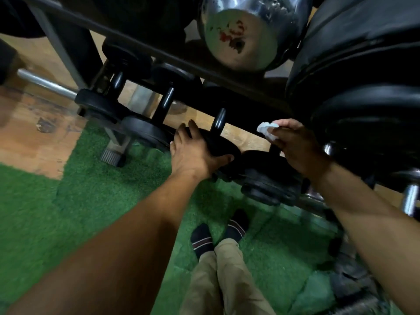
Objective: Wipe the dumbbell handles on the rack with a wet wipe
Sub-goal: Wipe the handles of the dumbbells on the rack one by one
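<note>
Several black dumbbells lie in a row on the lower shelf of a dark rack [159, 53]. My left hand [193, 153] grips the near weight plate [218, 148] of one dumbbell, thumb under its edge, just below its black handle [219, 120]. My right hand [295, 146] pinches a crumpled white wet wipe [267, 129] and hovers to the right of that handle, over the neighbouring dumbbell [268, 185]. Two more black handles [166, 103] stand further left. The handle under my right hand is hidden.
A chrome dumbbell head [241, 39] and large black plates [363, 64] sit on the upper shelf overhead. A silver bar [45, 84] lies on the wooden floor at left. Green turf [91, 201] covers the floor under my socked feet [216, 235]. A rack foot [113, 155] stands at left.
</note>
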A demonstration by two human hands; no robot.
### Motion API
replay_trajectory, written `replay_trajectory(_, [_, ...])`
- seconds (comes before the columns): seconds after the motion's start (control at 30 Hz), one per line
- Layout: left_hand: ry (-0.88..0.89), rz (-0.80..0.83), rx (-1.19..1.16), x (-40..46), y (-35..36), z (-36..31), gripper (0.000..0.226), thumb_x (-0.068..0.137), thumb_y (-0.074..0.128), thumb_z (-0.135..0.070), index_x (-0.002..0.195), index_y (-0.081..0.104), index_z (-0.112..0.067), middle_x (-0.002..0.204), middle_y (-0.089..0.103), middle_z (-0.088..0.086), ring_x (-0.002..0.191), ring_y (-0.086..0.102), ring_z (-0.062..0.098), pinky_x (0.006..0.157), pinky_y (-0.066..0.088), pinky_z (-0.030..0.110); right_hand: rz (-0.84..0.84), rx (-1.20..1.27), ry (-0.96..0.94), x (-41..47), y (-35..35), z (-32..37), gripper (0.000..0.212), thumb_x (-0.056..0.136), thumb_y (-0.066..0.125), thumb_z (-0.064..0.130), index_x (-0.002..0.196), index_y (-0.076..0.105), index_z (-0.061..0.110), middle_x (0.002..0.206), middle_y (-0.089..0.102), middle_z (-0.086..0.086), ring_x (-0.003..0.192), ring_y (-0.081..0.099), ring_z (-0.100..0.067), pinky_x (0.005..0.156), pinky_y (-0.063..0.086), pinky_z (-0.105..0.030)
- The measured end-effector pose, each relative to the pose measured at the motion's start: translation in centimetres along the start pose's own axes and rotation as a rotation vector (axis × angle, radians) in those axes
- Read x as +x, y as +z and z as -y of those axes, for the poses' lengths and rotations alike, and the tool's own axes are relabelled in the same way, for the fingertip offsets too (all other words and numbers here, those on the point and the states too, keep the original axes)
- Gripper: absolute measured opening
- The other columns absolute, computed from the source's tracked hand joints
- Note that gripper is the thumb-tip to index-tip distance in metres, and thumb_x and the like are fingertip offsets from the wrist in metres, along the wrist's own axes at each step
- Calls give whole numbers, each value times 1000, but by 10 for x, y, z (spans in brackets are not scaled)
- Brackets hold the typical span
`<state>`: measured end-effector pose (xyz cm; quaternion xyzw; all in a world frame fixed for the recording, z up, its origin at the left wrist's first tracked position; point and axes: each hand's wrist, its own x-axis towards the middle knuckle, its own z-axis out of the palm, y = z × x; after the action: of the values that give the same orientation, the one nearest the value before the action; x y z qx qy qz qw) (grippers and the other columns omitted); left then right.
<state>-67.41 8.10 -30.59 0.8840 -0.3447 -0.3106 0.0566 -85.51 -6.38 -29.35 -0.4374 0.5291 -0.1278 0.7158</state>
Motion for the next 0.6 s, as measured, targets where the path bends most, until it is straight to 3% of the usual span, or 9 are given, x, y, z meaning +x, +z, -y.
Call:
replay_trajectory(0.07, [-9, 53, 1, -2, -6, -4, 147, 61, 73, -84, 161, -2, -7, 166, 10, 19, 153, 11, 38, 123, 18, 55, -10, -16, -17, -9, -8, 3, 45, 100, 49, 2, 68, 74, 23, 73, 66, 8, 80, 59, -4, 84, 48, -23])
replay_trajectory(0.13, [-27, 73, 4, -5, -8, -9, 144, 66, 73, -81, 161, -7, -7, 168, 5, 19, 155, 7, 38, 124, 16, 54, -100, -33, -8, -14, -17, 3, 23, 98, 57, 6, 85, 66, 22, 88, 66, 3, 83, 62, -8, 78, 53, -21])
replay_trajectory(0.2, [-46, 78, 12, -11, -9, -14, 138, 73, 73, -75, 161, -9, -7, 168, 3, 20, 155, 4, 37, 125, 14, 53, -167, -52, 7, -14, -28, -2, 14, 96, 63, 10, 93, 64, 23, 95, 67, 2, 85, 66, -11, 72, 57, -21])
replay_trajectory(0.3, [-58, 78, 23, -24, -7, -20, 129, 80, 69, -69, 160, -11, -6, 168, -2, 21, 156, -1, 36, 126, 10, 49, -229, -100, 0, -21, -36, -4, 12, 97, 63, 12, 93, 63, 24, 92, 69, 1, 79, 67, -10, 68, 54, -22])
replay_trajectory(0.43, [40, 20, 122, -49, 1, -38, 120, 86, 60, -69, 160, -7, -2, 168, -7, 23, 156, -6, 35, 127, 1, 48, -280, -109, -70, -30, -41, -11, 14, 94, 62, -3, 100, 60, 10, 89, 66, -5, 75, 65, -11, 70, 56, -23])
replay_trajectory(0.53, [156, 32, 152, -69, 16, -68, 114, 89, 50, -73, 161, -3, -2, 169, -4, 20, 157, -6, 33, 127, 1, 48, -265, -182, -93, -31, -48, -14, 26, 90, 60, -12, 85, 59, 14, 83, 64, -6, 74, 63, -16, 74, 54, -30])
replay_trajectory(0.6, [190, 93, 109, -78, 31, -91, 115, 89, 48, -76, 161, -2, -2, 169, 0, 20, 157, -3, 33, 127, 2, 47, -269, -282, -102, -26, -56, -14, 29, 87, 66, -7, 82, 62, 21, 86, 65, -3, 82, 65, -20, 84, 55, -40])
